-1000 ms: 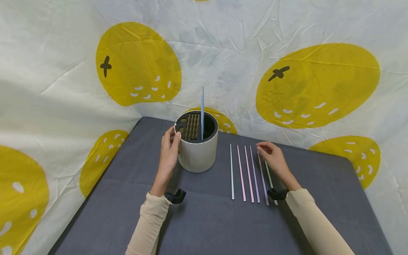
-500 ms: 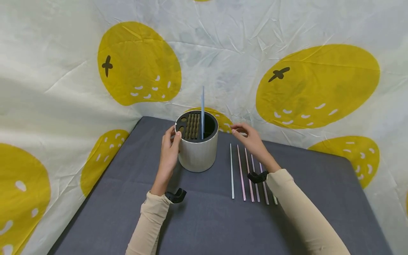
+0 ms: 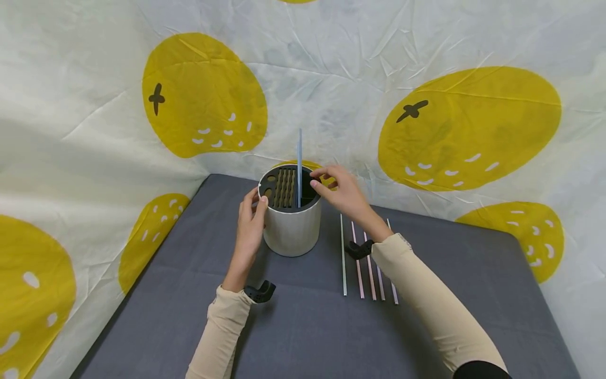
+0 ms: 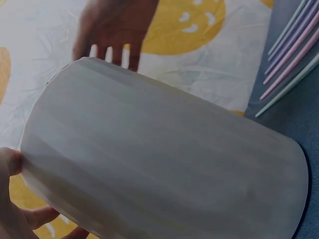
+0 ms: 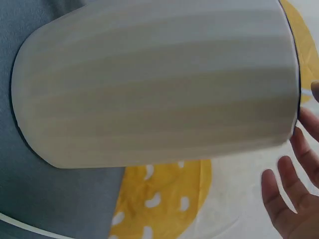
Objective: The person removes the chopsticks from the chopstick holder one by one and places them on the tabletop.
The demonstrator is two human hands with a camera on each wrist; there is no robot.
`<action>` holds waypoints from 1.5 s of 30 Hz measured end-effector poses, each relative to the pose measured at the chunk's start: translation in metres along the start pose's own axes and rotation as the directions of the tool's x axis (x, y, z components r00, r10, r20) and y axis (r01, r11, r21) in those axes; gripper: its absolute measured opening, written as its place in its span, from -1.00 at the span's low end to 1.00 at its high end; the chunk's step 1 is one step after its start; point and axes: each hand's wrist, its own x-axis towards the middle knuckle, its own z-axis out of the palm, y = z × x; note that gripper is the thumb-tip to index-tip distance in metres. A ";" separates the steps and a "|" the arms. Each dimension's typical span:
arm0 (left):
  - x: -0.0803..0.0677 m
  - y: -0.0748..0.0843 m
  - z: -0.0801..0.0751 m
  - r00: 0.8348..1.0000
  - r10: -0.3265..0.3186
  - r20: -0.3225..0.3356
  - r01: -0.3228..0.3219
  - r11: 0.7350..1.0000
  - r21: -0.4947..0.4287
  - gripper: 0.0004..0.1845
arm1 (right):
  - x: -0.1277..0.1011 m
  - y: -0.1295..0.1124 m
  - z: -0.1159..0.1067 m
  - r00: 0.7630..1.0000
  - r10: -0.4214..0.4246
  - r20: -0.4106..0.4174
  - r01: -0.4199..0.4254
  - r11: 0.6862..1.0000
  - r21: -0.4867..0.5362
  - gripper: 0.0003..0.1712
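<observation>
A round, off-white pen holder (image 3: 292, 231) with a dark slotted top stands upright on the table. Light blue sticks (image 3: 300, 163) rise from it. My left hand (image 3: 250, 223) grips its left side, thumb at the rim and fingers around the wall; the left wrist view shows the thumb (image 4: 11, 160) at the rim. At the right of the opening is my right hand (image 3: 340, 190), thumb and index finger at the rim, other fingers loosely extended (image 5: 291, 181). No stick shows in it. Several thin pastel sticks (image 3: 357, 263) lie side by side to the right, partly under the right forearm.
A dark grey cloth (image 3: 303, 337) covers the table. Behind it hangs a white fabric backdrop (image 3: 326, 100) printed with large yellow fruit shapes, close to the table's back edge. Dark bands (image 3: 260, 291) circle both wrists.
My right hand has moved left from the far ends of the sticks to the pen holder's rim. The left hand keeps its grip, and the holder stays in place.
</observation>
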 end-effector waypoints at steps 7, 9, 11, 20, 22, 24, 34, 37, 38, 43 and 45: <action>-0.001 0.002 0.000 1.000 -0.015 0.004 0.015 1.000 -0.012 -0.42 | 0.015 -0.014 0.016 0.991 -0.135 0.004 0.133 0.967 -0.215 -0.74; -0.001 0.001 0.000 1.000 -0.008 0.002 0.008 1.000 -0.008 -0.43 | 0.017 -0.017 0.018 0.988 -0.155 0.000 0.150 0.959 -0.242 -0.75; -0.001 0.001 0.000 1.000 -0.001 -0.002 0.001 1.000 0.001 -0.43 | 0.018 -0.018 0.020 0.987 -0.158 -0.009 0.150 0.955 -0.258 -0.76; -0.002 -0.001 0.002 1.000 0.008 -0.007 -0.008 1.000 -0.002 -0.41 | 0.018 -0.017 0.023 0.995 -0.086 -0.044 0.074 0.972 -0.222 -0.83; -0.003 -0.001 0.002 1.000 0.005 -0.004 -0.005 1.000 -0.004 -0.42 | 0.016 -0.018 0.023 0.997 -0.054 -0.048 0.043 0.977 -0.207 -0.84; -0.003 -0.001 0.002 1.000 0.007 -0.002 -0.007 1.000 -0.004 -0.41 | 0.014 -0.020 0.023 0.998 -0.016 -0.053 0.006 0.984 -0.177 -0.85; -0.001 -0.001 0.002 1.000 0.011 -0.006 -0.011 1.000 0.004 -0.39 | 0.004 -0.031 0.016 0.997 0.029 -0.077 -0.032 0.999 -0.041 -0.88; -0.002 0.000 0.002 1.000 -0.006 0.003 0.006 1.000 0.000 -0.41 | 0.000 -0.038 0.011 0.997 0.028 -0.073 -0.029 1.000 -0.004 -0.87; -0.002 0.001 0.002 1.000 -0.012 0.005 0.012 1.000 -0.001 -0.42 | -0.002 -0.041 0.009 0.997 0.028 -0.075 -0.026 0.999 0.018 -0.86; -0.003 0.004 0.002 1.000 -0.007 0.007 0.007 1.000 0.003 -0.41 | -0.010 -0.055 -0.004 0.988 0.008 -0.157 0.016 0.989 0.150 -0.82; -0.003 0.004 0.002 1.000 -0.002 0.002 0.002 1.000 0.009 -0.41 | -0.013 -0.059 -0.008 0.976 -0.011 -0.217 0.055 0.978 0.200 -0.80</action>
